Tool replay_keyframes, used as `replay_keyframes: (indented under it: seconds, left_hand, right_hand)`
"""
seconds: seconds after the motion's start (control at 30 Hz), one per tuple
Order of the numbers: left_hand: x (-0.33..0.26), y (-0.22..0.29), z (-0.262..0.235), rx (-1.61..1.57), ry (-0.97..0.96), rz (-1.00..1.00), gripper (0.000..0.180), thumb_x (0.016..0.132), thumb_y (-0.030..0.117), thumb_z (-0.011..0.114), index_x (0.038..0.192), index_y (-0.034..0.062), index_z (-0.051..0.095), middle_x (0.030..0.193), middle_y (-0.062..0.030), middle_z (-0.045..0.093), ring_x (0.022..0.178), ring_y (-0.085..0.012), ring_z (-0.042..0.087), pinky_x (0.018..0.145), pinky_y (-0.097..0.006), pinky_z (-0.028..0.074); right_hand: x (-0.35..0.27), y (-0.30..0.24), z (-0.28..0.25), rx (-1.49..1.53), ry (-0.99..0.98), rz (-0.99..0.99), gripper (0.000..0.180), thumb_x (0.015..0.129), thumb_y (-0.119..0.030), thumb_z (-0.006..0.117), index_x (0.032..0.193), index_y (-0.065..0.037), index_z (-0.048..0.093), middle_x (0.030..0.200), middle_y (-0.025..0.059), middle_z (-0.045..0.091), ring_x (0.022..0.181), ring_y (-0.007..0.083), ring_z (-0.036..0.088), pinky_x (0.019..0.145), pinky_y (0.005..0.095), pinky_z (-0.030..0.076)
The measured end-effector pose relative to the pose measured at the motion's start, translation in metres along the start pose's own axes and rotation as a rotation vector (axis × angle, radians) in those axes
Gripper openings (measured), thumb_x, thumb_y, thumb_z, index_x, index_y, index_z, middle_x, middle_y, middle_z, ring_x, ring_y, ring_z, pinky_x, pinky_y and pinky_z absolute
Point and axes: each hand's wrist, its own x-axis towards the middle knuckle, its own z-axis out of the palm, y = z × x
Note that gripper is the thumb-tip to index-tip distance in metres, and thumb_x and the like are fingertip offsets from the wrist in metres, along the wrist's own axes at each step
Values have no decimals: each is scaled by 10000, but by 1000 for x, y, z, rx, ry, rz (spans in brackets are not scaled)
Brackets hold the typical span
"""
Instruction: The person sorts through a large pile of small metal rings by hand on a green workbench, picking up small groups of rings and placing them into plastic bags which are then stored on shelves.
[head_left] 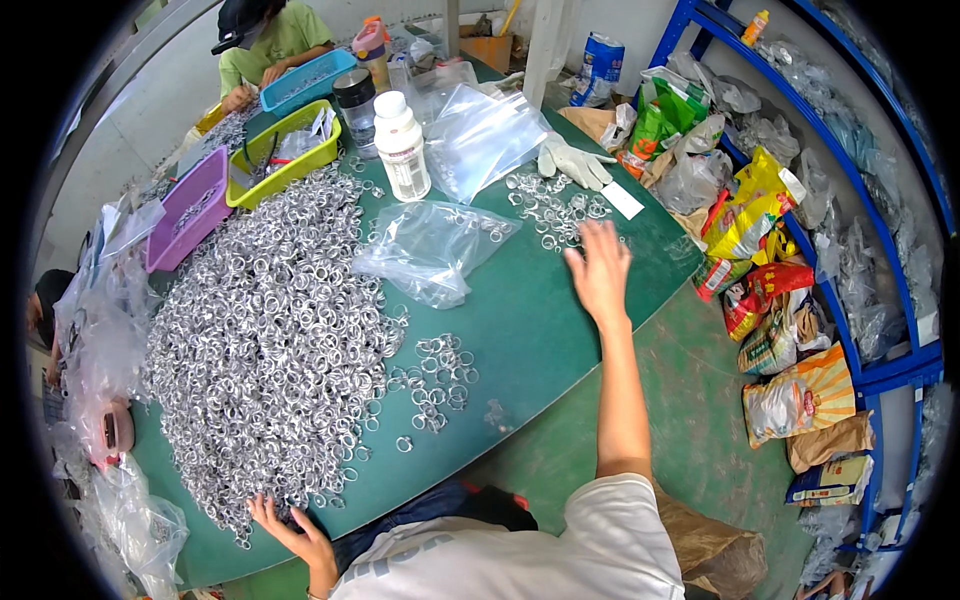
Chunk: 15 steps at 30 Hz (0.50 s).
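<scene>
A large pile of silver metal rings [270, 330] covers the left half of the green table [520, 340]. My left hand [298, 537] rests at the pile's near edge, fingers spread and touching the closest rings. Far out to the right, my right hand [602, 272] reaches with fingers stretched toward a small cluster of rings [550, 207]. Its fingertips are at that cluster's near edge, and I see nothing held in it. Another small group of rings [437, 375] lies right of the big pile.
Beyond the pile stand purple [190, 212], yellow-green [290, 160] and blue [308, 80] bins, a white bottle [402, 150] and a dark-lidded jar [357, 105]. Clear plastic bags [430, 245] and a white glove [575, 160] lie nearby. Another person [280, 45] works at the far left. Blue shelving [800, 110] lines the right.
</scene>
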Motion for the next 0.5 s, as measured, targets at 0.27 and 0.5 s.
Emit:
replay_keyframes:
  seconds: [0.27,0.5]
  left_hand:
    - [0,1,-2,50,-18,32,356,891,20,445,1235,-64,404,1338,-245,380,1321,-417,274,1089,-504,193]
    - [0,1,-3,78,-31,43,340,888,10,439,1218,-68,423,1323,-248,400,1315,-419,294,1086,-514,199]
  right_hand:
    - [-34,-32,-3,-216,-234,76,556,895,-412,512,1315,-51,455,1449,106,326,1351,364,243,1054,607,178]
    - [-40,-53,4,-95,-179,-61,611,899,-449,486,1372,-75,389,1466,102,305,1367,358,212,1065,610,144]
